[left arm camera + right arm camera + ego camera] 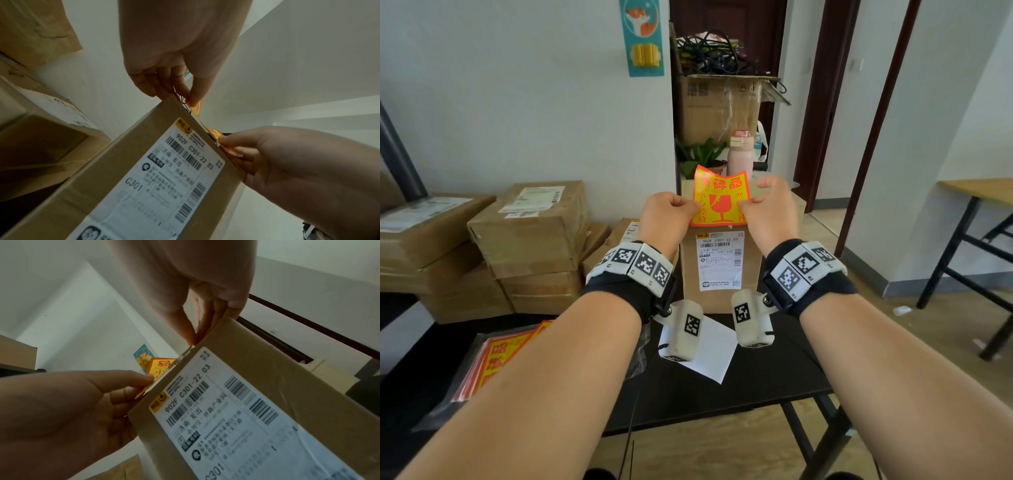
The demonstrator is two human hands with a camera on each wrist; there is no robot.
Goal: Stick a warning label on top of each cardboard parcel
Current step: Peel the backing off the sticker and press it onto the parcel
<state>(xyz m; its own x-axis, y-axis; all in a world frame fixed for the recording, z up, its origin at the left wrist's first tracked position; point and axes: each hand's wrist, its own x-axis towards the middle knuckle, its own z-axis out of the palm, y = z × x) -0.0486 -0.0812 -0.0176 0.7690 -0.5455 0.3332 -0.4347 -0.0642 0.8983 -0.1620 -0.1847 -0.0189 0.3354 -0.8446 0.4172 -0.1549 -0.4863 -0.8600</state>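
An orange-red and yellow warning label [720,197] with a broken-glass symbol hangs in the air just above the top of an upright cardboard parcel [690,291]. The parcel carries a white shipping label on its near face. My left hand [693,207] pinches the warning label's left edge and my right hand [748,202] pinches its right edge. In the left wrist view the warning label [196,108] shows behind the parcel's [123,162] top edge. In the right wrist view the warning label [160,366] rises past the parcel's [267,361] corner, its top curling back.
Several stacked parcels [530,222] stand at the left. A pack of warning labels [496,356] lies front left on the black table [722,394], with a white backing sheet [709,353] near the parcel. Behind are an open carton of cables [719,102] and a pink bottle [739,157].
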